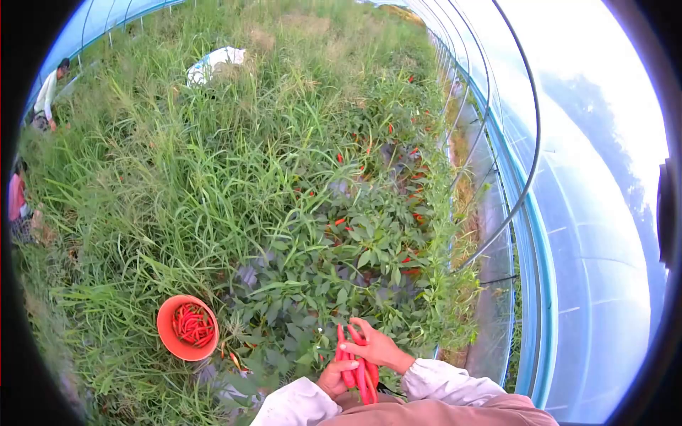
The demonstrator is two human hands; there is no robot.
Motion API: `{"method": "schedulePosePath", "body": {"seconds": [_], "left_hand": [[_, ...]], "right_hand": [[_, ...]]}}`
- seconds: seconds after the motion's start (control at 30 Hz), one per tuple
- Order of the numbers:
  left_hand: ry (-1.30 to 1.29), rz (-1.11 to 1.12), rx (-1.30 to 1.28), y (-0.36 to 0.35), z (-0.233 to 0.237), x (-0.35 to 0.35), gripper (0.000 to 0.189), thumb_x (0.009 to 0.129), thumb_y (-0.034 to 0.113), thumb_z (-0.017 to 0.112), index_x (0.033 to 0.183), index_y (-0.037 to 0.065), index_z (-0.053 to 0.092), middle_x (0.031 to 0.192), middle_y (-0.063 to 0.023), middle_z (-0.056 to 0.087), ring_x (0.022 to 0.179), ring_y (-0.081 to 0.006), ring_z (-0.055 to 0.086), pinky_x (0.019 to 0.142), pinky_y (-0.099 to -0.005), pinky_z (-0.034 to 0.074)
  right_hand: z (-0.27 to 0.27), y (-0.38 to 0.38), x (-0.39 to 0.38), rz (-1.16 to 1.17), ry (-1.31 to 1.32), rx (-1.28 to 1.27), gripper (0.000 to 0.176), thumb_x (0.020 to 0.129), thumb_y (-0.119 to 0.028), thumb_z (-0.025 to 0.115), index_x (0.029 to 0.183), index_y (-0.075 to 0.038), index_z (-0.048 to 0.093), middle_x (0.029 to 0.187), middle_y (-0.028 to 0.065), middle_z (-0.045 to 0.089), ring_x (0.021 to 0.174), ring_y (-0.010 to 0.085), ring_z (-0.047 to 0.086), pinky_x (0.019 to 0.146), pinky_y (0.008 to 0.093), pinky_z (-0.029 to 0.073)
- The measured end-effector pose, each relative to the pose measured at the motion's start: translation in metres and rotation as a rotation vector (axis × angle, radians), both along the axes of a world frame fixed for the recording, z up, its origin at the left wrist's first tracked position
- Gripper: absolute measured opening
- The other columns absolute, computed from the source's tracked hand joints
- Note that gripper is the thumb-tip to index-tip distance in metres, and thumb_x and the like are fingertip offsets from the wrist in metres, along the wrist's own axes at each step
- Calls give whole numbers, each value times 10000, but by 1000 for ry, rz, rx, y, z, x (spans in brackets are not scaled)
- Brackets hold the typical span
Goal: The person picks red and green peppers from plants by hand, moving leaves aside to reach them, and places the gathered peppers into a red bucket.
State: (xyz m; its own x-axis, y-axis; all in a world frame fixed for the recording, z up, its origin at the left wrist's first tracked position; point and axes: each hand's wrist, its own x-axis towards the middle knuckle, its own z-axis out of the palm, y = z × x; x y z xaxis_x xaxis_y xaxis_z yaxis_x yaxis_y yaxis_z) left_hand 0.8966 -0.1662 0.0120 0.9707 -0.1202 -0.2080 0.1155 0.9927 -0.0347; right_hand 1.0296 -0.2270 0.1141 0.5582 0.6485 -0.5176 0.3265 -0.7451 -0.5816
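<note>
Close in front of my body, both hands hold a small bunch of long red chili peppers [364, 380]. My left hand [332, 378] is wrapped round the lower left of the bunch, its thumb lying across the peppers. From the right, my right hand [380, 349] grips the upper part, with a finger and thumb along the pods. Leafy pepper plants [369, 241] with red fruit grow just beyond my hands. To the left, an orange-red bucket [168, 328] partly filled with red chili peppers [193, 325] stands in the grass.
Tall grass [213, 170] covers the left and middle. A white sack [215, 62] lies farther back. Two people, one in a white top [45, 96] and one in a pink top [16, 197], are at the far left. A plastic greenhouse wall [597, 284] with curved hoops [534, 135] runs along the right.
</note>
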Motion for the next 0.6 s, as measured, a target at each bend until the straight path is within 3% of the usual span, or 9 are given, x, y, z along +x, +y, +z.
{"method": "schedulePosePath", "body": {"seconds": [0.23, 0.43, 0.5, 0.57, 0.6], "left_hand": [[44, 38, -18, 4, 5, 0, 462, 792, 49, 627, 1241, 24, 520, 1140, -158, 628, 1052, -316, 635, 977, -467, 500], [19, 74, -28, 6, 3, -9, 482, 772, 48, 613, 1244, 29, 513, 1123, -159, 635, 1049, -325, 634, 966, -475, 504], [21, 76, -38, 10, 7, -11, 508, 763, 46, 611, 1259, 29, 503, 1129, -166, 630, 1056, -329, 630, 964, -483, 505], [44, 123, -57, 13, 14, -17, 519, 764, 51, 615, 1269, 29, 498, 1143, -175, 621, 1065, -333, 625, 964, -489, 504], [12, 137, -40, 17, 19, -19, 525, 766, 55, 618, 1275, 31, 494, 1157, -178, 613, 1069, -337, 622, 969, -492, 500]], "right_hand": [[15, 8, 1, 96, -8, -31, 953, 776, -654, 649, 1460, -93, 297, 1188, 187, 626, 1062, 331, 636, 920, 396, 485], [21, 15, -14, 27, 185, 248, 904, 769, -542, 739, 1425, -71, 333, 1179, 199, 612, 1045, 283, 626, 907, 349, 479], [25, 21, -17, 43, 91, 213, 905, 766, -578, 714, 1428, -85, 344, 1098, 195, 651, 982, 305, 656, 869, 363, 504], [39, 30, -20, 182, -134, 23, 829, 777, -487, 737, 1427, -133, 365, 1066, 157, 666, 956, 302, 665, 840, 369, 519], [34, 31, -21, 232, -239, 115, 908, 746, -646, 663, 1433, -130, 369, 958, 170, 692, 853, 372, 677, 771, 410, 541]]}}
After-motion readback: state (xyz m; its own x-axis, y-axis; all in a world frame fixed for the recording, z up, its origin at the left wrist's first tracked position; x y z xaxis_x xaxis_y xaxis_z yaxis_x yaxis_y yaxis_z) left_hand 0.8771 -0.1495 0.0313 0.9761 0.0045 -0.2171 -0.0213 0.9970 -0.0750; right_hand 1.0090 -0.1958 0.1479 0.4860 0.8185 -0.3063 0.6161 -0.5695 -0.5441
